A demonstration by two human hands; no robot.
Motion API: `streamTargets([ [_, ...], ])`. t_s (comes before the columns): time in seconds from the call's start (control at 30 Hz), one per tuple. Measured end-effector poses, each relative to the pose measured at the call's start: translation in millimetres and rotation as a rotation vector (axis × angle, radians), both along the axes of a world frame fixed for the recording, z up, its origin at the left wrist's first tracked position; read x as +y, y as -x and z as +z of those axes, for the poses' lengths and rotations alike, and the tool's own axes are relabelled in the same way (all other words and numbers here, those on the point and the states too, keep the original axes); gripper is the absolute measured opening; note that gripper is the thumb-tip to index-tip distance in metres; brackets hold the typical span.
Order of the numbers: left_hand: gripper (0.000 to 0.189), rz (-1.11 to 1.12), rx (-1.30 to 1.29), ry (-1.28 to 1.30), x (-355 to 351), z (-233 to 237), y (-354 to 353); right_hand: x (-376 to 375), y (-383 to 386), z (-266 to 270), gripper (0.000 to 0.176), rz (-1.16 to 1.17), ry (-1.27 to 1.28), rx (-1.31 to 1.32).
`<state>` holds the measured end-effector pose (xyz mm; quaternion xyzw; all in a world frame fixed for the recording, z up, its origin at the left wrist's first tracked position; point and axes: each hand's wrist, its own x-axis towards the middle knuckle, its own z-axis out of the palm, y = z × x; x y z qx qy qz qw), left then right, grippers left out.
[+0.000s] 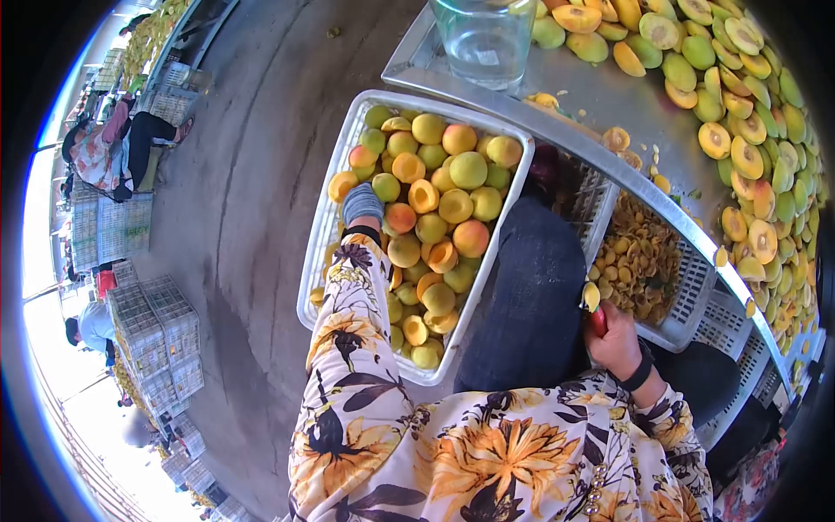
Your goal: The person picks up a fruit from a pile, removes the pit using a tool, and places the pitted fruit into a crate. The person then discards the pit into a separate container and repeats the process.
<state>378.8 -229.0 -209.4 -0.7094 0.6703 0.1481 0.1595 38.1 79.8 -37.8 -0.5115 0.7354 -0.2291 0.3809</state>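
My left hand point(363, 205), in a grey glove, reaches into a white crate point(329, 228) filled with whole yellow-orange apricots point(452, 187); whether it grips a fruit is hidden. My right hand point(614, 341) rests near my lap, closed on a red-handled knife point(598, 321) whose tip carries a piece of fruit point(591, 297). Just beyond it a white basket point(696, 287) holds apricot pits point(639, 257). Halved apricots point(739, 113) lie spread on the metal table point(600, 91).
A clear plastic jar point(484, 36) stands at the table's near corner. Stacked white crates point(156, 339) stand on the concrete floor at left. Other people point(113, 148) sit or stand by crates at far left.
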Motion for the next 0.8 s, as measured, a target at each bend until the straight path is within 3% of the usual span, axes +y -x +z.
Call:
streamTargets([
  [0.03, 0.037, -0.071, -0.021, -0.04, -7, -11, -10, -2, 0, 1, 0.015, -0.003, 0.003, -0.001],
  [0.13, 0.04, -0.265, -0.182, -0.159, -13, 29, -7, -2, 2, 3, 0.015, 0.016, -0.001, 0.047],
  [0.23, 0.048, 0.159, -0.033, 0.312, -4, 89, 1, 2, 3, -2, 0.015, -0.026, -0.03, 0.011],
  [0.43, 0.042, -0.03, -0.113, 0.218, -4, 66, -10, -4, 1, -4, 0.018, 0.042, -0.012, 0.046],
  [0.6, 0.033, -0.106, -0.134, 0.322, 5, 70, -12, 2, 2, -9, 0.021, 0.018, 0.003, 0.086],
  [0.7, 0.025, 0.29, 0.081, 0.364, 12, 45, -6, 2, -2, -11, 0.021, -0.023, 0.016, 0.06],
  [0.77, 0.029, -0.111, -0.021, 0.21, 34, 49, 4, 0, 0, -5, 0.021, -0.01, 0.005, 0.065],
  [0.8, 0.027, -0.135, -0.028, 0.279, 44, 47, 4, 0, 0, -3, 0.02, 0.003, -0.007, 0.063],
])
